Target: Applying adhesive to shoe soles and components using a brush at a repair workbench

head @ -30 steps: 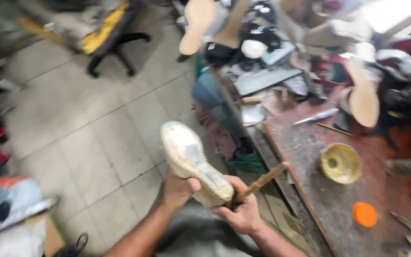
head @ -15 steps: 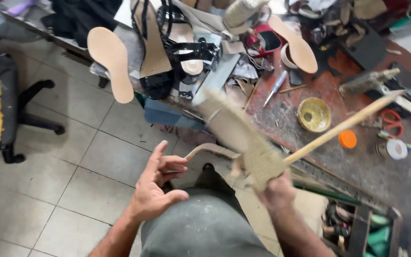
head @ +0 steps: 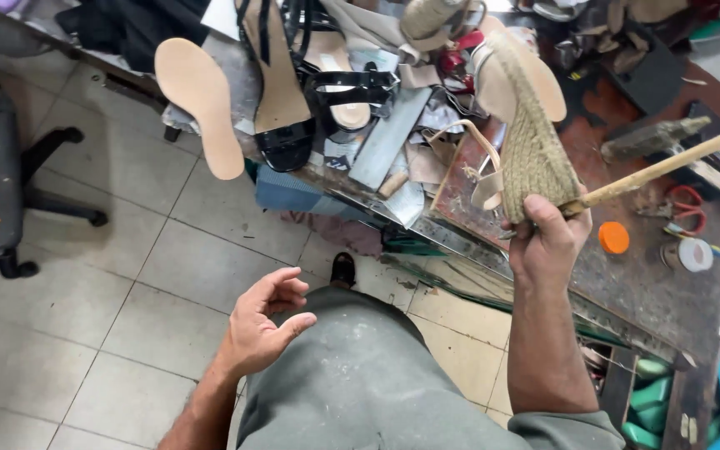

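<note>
Rope-soled wedge sandal (head: pixel 531 142) and wooden stick (head: pixel 668 165) inside clenched right hand (head: pixel 546 242); left hand (head: pixel 262 323) loosely spread, empty.

The wooden stick (head: pixel 668 167) runs out of the right edge, so its far end is not visible. The right hand (head: pixel 547 242) covers the lower part of the rope wedge sandal (head: pixel 527 125). The office chair (head: pixel 2 167) is cut by the left edge.
</note>
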